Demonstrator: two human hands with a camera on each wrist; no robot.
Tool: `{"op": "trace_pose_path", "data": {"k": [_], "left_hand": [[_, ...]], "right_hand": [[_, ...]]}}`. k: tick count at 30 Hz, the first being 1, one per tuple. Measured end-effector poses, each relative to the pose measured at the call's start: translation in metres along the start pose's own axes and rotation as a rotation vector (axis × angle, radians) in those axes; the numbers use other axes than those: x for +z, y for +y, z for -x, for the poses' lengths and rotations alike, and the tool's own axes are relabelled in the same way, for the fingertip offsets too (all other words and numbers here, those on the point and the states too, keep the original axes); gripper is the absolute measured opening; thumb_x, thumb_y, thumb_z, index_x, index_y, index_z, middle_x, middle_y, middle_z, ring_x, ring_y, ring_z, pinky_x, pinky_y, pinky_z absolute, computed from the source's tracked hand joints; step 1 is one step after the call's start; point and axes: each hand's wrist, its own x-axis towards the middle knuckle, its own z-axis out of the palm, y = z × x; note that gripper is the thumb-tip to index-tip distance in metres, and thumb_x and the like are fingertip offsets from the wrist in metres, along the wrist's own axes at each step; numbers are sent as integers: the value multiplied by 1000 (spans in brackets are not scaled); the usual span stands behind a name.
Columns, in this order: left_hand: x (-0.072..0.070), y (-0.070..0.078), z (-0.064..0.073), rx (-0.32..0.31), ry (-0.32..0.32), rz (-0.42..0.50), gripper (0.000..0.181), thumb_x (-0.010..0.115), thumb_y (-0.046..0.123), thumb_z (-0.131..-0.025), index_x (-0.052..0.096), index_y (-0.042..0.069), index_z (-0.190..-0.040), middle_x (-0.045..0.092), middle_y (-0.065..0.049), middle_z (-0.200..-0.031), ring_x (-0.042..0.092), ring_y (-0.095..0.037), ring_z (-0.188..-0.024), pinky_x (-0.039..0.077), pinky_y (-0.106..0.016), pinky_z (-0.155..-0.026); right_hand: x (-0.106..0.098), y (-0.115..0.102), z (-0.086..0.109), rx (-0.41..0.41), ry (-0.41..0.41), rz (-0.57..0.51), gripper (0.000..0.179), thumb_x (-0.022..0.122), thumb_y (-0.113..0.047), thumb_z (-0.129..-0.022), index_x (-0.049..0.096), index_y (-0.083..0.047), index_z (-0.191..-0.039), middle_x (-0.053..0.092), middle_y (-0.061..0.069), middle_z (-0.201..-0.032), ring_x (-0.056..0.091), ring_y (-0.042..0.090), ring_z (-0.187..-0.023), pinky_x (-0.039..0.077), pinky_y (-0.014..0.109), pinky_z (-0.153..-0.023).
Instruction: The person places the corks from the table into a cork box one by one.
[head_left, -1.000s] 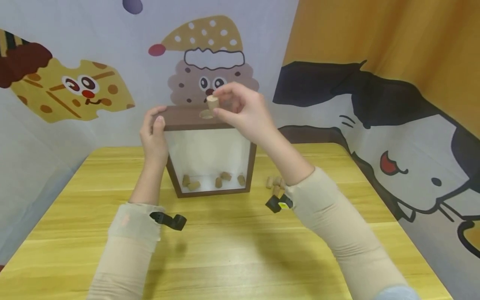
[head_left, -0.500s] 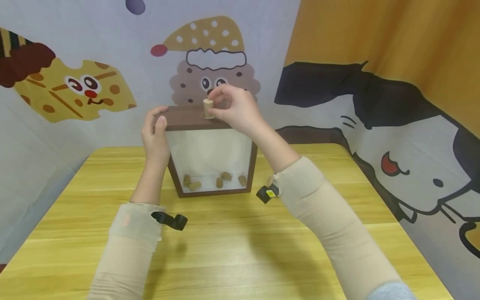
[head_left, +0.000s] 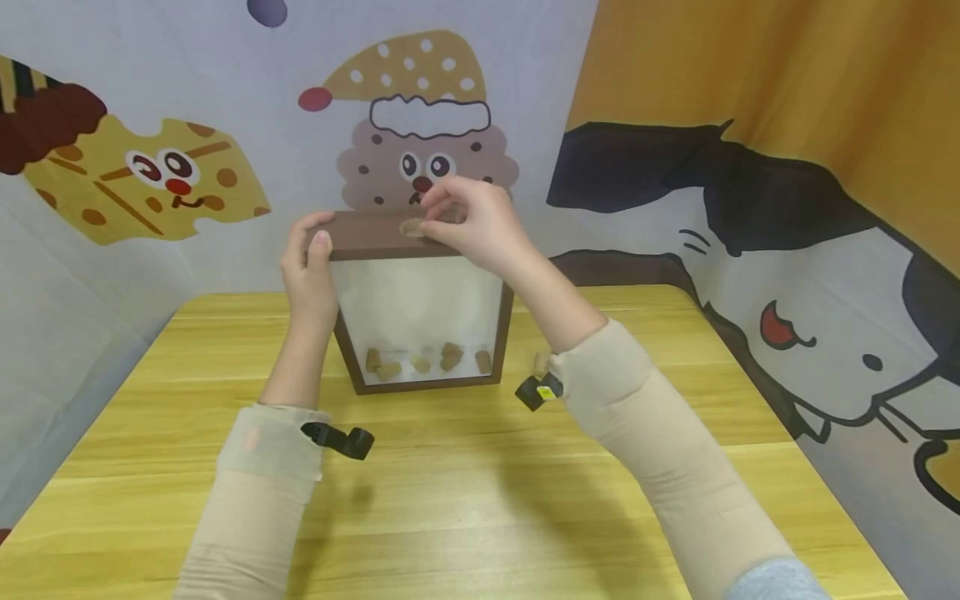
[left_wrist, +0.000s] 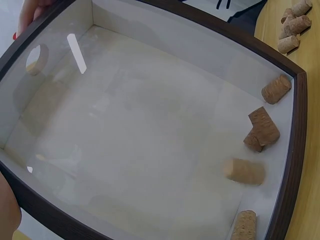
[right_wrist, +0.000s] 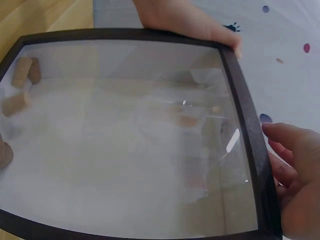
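A brown-framed display box (head_left: pixel 367 235) with a clear front stands upright on the table. Its top has a round hole (head_left: pixel 411 227). My left hand (head_left: pixel 311 275) grips the box's upper left corner, thumb at the front. Over the top, my right hand (head_left: pixel 480 229) has its thumb and fingertips beside the hole, loosely bent, with nothing seen between them. Several corks lie along the box's bottom inside. One cork (left_wrist: pixel 245 171) is blurred in the left wrist view, lying apart from the paired corks (left_wrist: pixel 262 130). In the right wrist view the right hand (right_wrist: pixel 295 170) is beside the frame's top edge.
Several loose corks (left_wrist: pixel 295 25) lie on the wooden table (head_left: pixel 450 500) right of the box; in the head view the right forearm mostly hides them. A cartoon-printed cloth (head_left: pixel 225 50) hangs right behind the table. Small black cameras (head_left: pixel 352 443) sit at both wrists.
The cork that my right hand pinched above the hole has dropped through into the box and is now among the corks at the bottom. My left hand has stayed on the corner.
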Motion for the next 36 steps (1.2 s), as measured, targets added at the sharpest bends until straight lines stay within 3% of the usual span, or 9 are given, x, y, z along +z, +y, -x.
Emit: {"op": "trace_pose_path", "data": {"k": [8, 14, 19, 23, 30, 36], "left_hand": [[-1, -1, 0, 10, 1, 7, 46, 43, 33, -90, 59, 2, -120, 55, -7, -129, 43, -17, -121, 28, -37, -100], [0, -1, 0, -1, 3, 11, 46, 43, 35, -90, 60, 4, -120, 56, -3, -129, 42, -17, -123, 27, -37, -101], [0, -2, -1, 18, 7, 9, 49, 44, 37, -89, 60, 2, -119, 57, -1, -127, 42, -17, -124, 26, -38, -102], [-1, -2, -1, 8, 10, 3, 48, 43, 37, -89, 60, 4, -119, 57, -4, -128, 43, -16, -123, 27, -38, -101], [0, -2, 0, -3, 10, 2, 48, 43, 37, -88, 60, 5, -119, 57, -1, -128, 43, -16, -123, 26, -38, -100], [0, -2, 0, 1, 16, -7, 48, 42, 36, -88, 60, 5, -119, 56, -5, -128, 44, -16, -119, 28, -36, -99]], "right_hand": [[-7, 5, 37, -36, 90, -104, 20, 72, -16, -85, 66, -12, -104, 66, -7, -94, 57, 9, -79, 46, 28, -72], [-16, 20, 76, -174, 195, -114, 20, 74, -10, -82, 68, -8, -101, 69, -2, -91, 60, 11, -79, 47, 35, -77], [-22, 45, 105, -243, 234, -113, 21, 75, 0, -78, 68, -3, -98, 69, 5, -88, 60, 13, -75, 48, 30, -77], [-25, 69, 126, -163, 177, -91, 23, 75, 0, -78, 68, -3, -100, 69, 5, -89, 59, 14, -76, 48, 27, -75], [-25, 110, 163, 96, 25, -21, 27, 74, -15, -83, 66, -8, -108, 66, 1, -84, 59, 16, -78, 47, 34, -71], [-23, 147, 187, 183, -50, -6, 31, 72, -16, -85, 64, -5, -113, 65, 0, -87, 59, 17, -77, 49, 35, -68]]}}
